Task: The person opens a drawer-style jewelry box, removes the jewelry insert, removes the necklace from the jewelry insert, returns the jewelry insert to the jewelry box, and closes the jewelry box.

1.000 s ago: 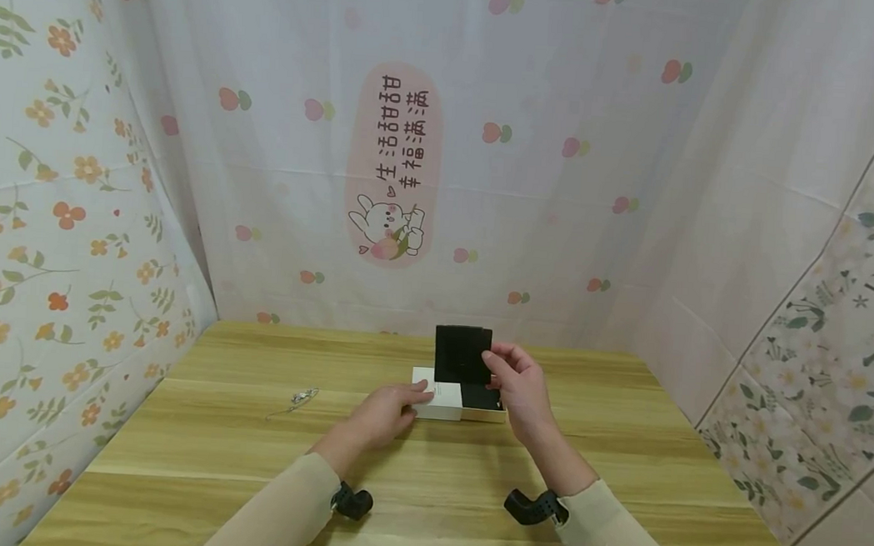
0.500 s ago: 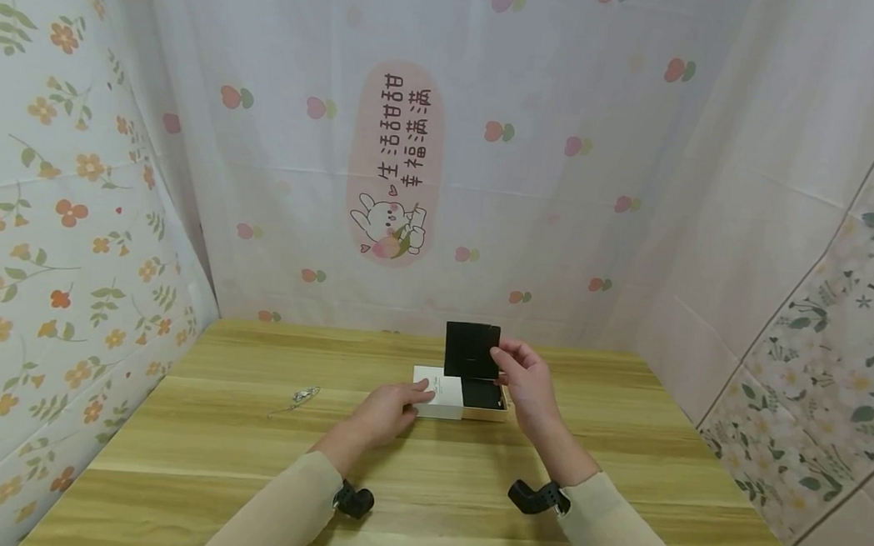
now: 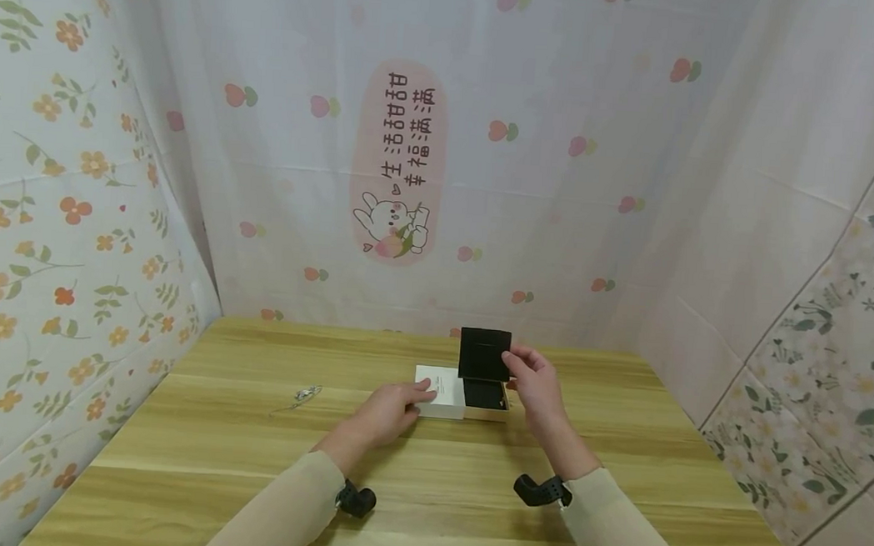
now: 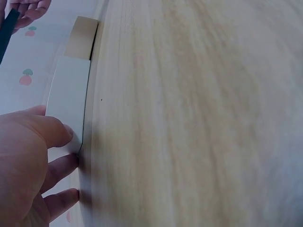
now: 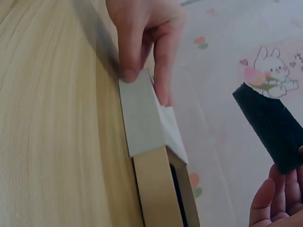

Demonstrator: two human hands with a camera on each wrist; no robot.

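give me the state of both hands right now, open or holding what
Left hand: gripping the white box sleeve.
Right hand: pinching the black square pad by its edge.

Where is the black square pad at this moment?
Just right of centre in the head view, the right hand pinches the black square pad by its right edge, above the open tan drawer.

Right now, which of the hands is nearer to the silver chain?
Left: the left hand grips the white box, right of the silver chain; the right hand is farther right, holding the black pad.
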